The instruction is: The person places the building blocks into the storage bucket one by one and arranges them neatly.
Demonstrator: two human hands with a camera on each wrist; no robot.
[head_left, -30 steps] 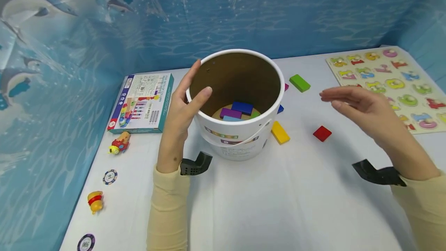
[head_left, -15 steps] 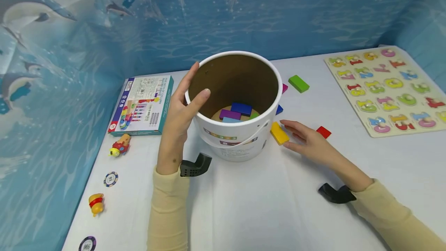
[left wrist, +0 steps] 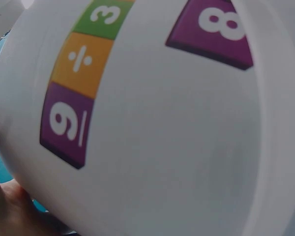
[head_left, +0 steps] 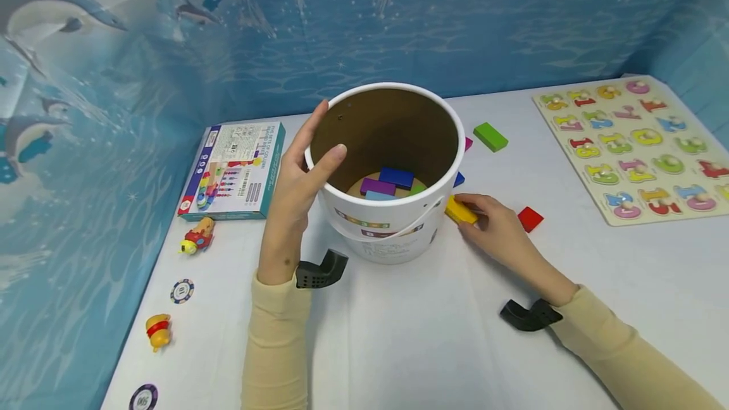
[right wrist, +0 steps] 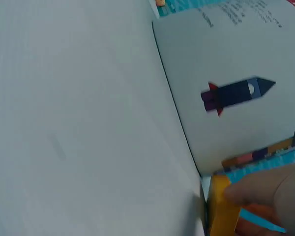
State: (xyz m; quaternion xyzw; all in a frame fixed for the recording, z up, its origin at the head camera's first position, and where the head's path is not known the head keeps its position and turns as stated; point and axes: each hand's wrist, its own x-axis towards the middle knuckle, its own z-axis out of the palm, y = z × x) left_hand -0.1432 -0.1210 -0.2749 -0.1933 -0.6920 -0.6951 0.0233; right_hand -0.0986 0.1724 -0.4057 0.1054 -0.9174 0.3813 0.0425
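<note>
- Your right grip [head_left: 501, 229] has moved in since the earlier frame and now pinches the flat yellow rectangular block [head_left: 459, 210]; your left grip [head_left: 293, 192] stays at the rim of the round white bucket [head_left: 373, 245], visible fingers straight.
- You look partway through: a purple block [head_left: 378, 186], a dark-blue block [head_left: 397, 177], a light-blue block [head_left: 379, 196] and a light-green block [head_left: 417, 188] lie inside the bucket.
- Besides the yellow one, you still have a red block [head_left: 530, 219], a bright-green block [head_left: 490, 136], a small-showing blue block [head_left: 459, 178] and a magenta block [head_left: 468, 143] outside on the white-covered counter [head_left: 398, 334]; the bucket partly hides the last two.
- Your yellow block is plain and straight-edged, just beside the bucket's lower wall, partly covered by your fingers; you cannot tell whether it has left the counter.
</note>
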